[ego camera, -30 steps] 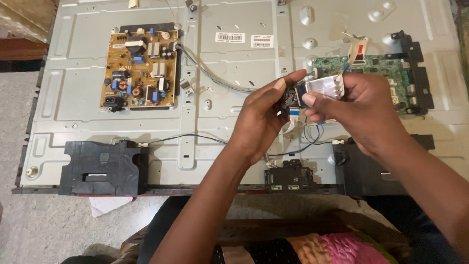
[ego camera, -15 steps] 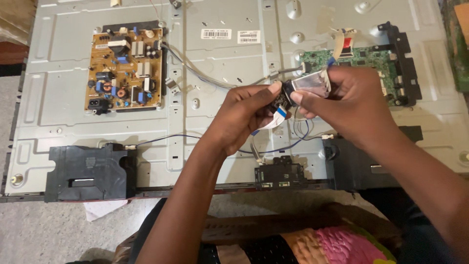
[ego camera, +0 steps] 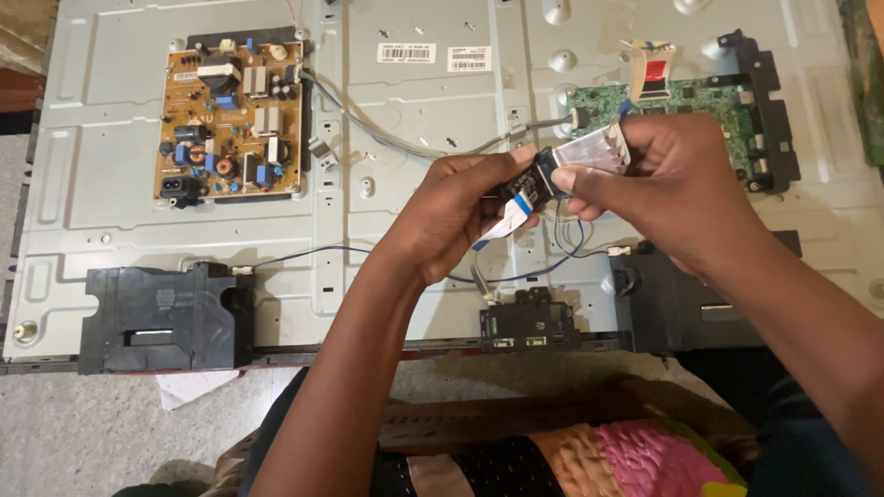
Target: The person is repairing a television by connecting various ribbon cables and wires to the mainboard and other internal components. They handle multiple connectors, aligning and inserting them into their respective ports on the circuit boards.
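My left hand [ego camera: 451, 213] and my right hand [ego camera: 665, 189] meet above the grey metal back panel [ego camera: 414, 258] of an opened flat screen. Together they grip a small black module [ego camera: 532, 179] with a white flat ribbon cable [ego camera: 594, 150] folded over it. A blue-tipped strip of that cable hangs below my left fingers. Thin blue and white wires [ego camera: 552, 262] trail from the module down to the panel. The green main board [ego camera: 700, 115] lies just behind my right hand, partly hidden by it.
A brown power board [ego camera: 230, 120] sits at the panel's upper left, with a grey cable bundle [ego camera: 405, 143] running right. Black speaker boxes [ego camera: 161, 317] lie at the lower left and lower right. A small black part [ego camera: 527, 327] rests at the bottom edge. My patterned lap is below.
The view has slid, so the panel and boards now sit a little further left and higher. Both hands stay on the black module, with the ribbon cable held much as before.
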